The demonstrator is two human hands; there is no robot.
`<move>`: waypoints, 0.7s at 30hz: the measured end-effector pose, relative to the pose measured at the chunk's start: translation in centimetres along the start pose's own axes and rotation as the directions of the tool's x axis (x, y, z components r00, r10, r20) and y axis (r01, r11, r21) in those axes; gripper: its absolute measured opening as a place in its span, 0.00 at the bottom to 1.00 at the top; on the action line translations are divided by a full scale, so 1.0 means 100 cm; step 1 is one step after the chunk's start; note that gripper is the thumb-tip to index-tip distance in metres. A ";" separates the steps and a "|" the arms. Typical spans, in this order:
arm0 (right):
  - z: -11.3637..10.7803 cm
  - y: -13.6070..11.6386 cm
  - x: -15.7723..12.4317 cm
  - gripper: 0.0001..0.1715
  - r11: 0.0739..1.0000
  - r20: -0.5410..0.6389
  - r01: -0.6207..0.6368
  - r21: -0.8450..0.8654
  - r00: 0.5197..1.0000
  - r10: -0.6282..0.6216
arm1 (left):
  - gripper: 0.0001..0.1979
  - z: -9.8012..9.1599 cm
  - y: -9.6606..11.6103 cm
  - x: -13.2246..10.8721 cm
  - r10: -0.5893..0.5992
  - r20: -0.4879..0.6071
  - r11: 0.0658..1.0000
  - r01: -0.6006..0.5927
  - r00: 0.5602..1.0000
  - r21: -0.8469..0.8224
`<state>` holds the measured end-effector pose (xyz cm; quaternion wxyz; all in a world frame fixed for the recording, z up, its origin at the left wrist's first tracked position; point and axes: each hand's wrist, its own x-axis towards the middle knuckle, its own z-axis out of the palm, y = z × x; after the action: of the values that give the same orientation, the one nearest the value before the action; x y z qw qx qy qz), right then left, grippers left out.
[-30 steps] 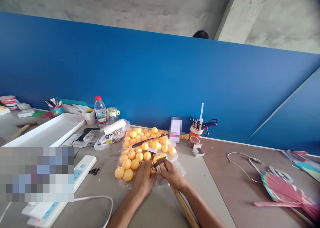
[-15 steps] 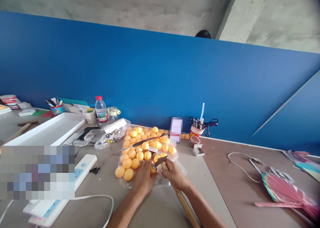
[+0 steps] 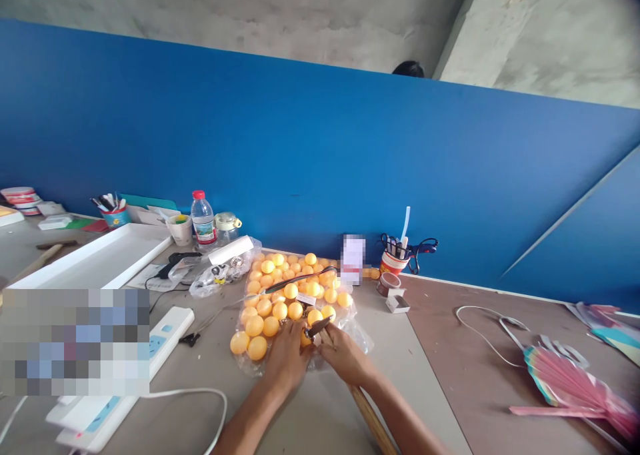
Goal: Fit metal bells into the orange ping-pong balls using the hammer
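A heap of orange ping-pong balls [image 3: 280, 295] lies in a clear plastic bag [image 3: 255, 368] on the table. My left hand [image 3: 286, 358] is curled over one orange ball [image 3: 304, 339] at the near edge of the heap. My right hand [image 3: 345, 355] grips a hammer just under its dark metal head [image 3: 318, 327], which rests against that ball. The wooden hammer handle [image 3: 371, 420] runs back under my right forearm. A thin dark rod [image 3: 299, 278] lies across the top of the heap.
A white power strip [image 3: 165, 335] and white cable [image 3: 200, 396] lie left, beside a white tray [image 3: 95, 262]. A water bottle [image 3: 203, 220], cups and a pen cup [image 3: 393, 260] stand along the blue wall. A pink fan [image 3: 575, 385] lies right.
Both hands have stayed on the ball and hammer, shifting only slightly; the hammer head has dipped a little toward the ball.
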<state>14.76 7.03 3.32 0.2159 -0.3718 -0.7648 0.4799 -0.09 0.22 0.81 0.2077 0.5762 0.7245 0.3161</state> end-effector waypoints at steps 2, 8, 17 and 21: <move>0.001 0.001 0.001 0.21 1.000 0.011 -0.024 0.000 1.000 0.024 | 0.19 0.000 0.000 0.000 -0.003 -0.002 1.000 0.002 1.000 -0.012; -0.001 -0.004 -0.001 0.21 0.999 -0.018 -0.038 -0.005 0.999 0.038 | 0.17 -0.001 0.001 -0.001 0.021 -0.003 1.000 -0.021 1.000 0.015; -0.003 -0.002 -0.001 0.22 0.999 -0.004 -0.042 0.014 0.999 0.043 | 0.19 0.000 -0.001 0.000 0.013 -0.012 1.000 -0.013 1.000 0.018; 0.000 0.004 0.001 0.23 1.000 -0.006 -0.018 -0.008 1.000 0.018 | 0.18 0.001 -0.002 0.001 0.022 -0.009 1.000 -0.022 1.000 0.005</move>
<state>14.87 7.18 2.96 0.2123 -0.3812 -0.7625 0.4777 -0.19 0.27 0.58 0.1993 0.5831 0.7200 0.3191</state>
